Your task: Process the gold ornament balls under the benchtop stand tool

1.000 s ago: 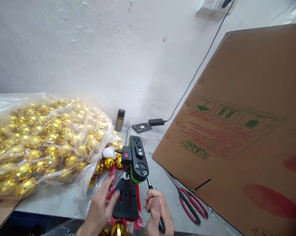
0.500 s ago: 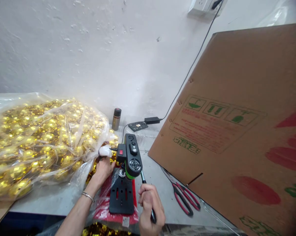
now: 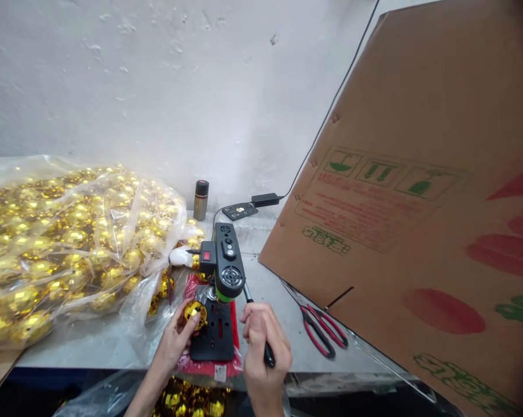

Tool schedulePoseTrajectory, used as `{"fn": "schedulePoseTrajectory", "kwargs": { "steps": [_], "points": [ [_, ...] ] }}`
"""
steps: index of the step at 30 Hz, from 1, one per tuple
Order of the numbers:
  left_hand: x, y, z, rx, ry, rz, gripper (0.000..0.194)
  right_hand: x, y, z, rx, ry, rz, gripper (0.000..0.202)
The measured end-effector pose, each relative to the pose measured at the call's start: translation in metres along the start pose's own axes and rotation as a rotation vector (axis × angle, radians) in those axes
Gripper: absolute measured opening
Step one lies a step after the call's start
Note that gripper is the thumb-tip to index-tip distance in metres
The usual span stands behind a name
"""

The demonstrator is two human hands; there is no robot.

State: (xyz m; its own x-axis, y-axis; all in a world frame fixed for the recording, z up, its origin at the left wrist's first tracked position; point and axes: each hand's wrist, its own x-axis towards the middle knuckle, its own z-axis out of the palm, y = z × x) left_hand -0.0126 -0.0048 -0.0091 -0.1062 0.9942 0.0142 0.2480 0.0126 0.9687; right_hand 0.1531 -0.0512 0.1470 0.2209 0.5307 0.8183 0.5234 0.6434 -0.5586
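My left hand (image 3: 175, 335) is closed on a shiny gold mirror ball (image 3: 195, 315), held over the left edge of the black base plate (image 3: 212, 346). That plate belongs to a small bench drill press (image 3: 230, 269) with a black head and a red switch. Round the black grip of its lever (image 3: 269, 354) my right hand (image 3: 265, 341) is wrapped. Red plastic (image 3: 191, 364) lies under the base. Many more gold balls fill a clear plastic bag (image 3: 133, 231) on the left, and some lie at its mouth beside the machine.
Red-handled scissors (image 3: 322, 330) lie right of the machine. A big cardboard box (image 3: 374, 272) leans over the right side. Behind stand a bottle (image 3: 201, 200), a dark phone-like slab (image 3: 240, 211) and a power adapter (image 3: 265, 200) with its cord. More gold balls (image 3: 191, 399) sit below the table edge.
My left hand has come out from the bag's mouth towards the base plate, now with a gold ball in it. My right hand stays on the lever. The view has shifted slightly.
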Motion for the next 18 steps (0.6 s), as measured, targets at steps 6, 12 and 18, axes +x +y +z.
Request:
{"fn": "schedulePoseTrajectory", "kwargs": {
  "steps": [6,12,18],
  "points": [
    [-0.004,-0.004,0.018,0.279,0.030,0.172,0.060,0.001,0.000,-0.003,-0.002,-0.018,-0.044,0.030],
    [-0.001,-0.001,0.024,0.350,-0.004,0.392,0.050,-0.001,0.000,-0.006,-0.009,-0.047,-0.051,0.029],
    [-0.006,-0.006,0.031,0.352,-0.006,0.506,0.047,0.000,0.000,-0.007,-0.007,-0.063,-0.041,0.029]
  ]
}}
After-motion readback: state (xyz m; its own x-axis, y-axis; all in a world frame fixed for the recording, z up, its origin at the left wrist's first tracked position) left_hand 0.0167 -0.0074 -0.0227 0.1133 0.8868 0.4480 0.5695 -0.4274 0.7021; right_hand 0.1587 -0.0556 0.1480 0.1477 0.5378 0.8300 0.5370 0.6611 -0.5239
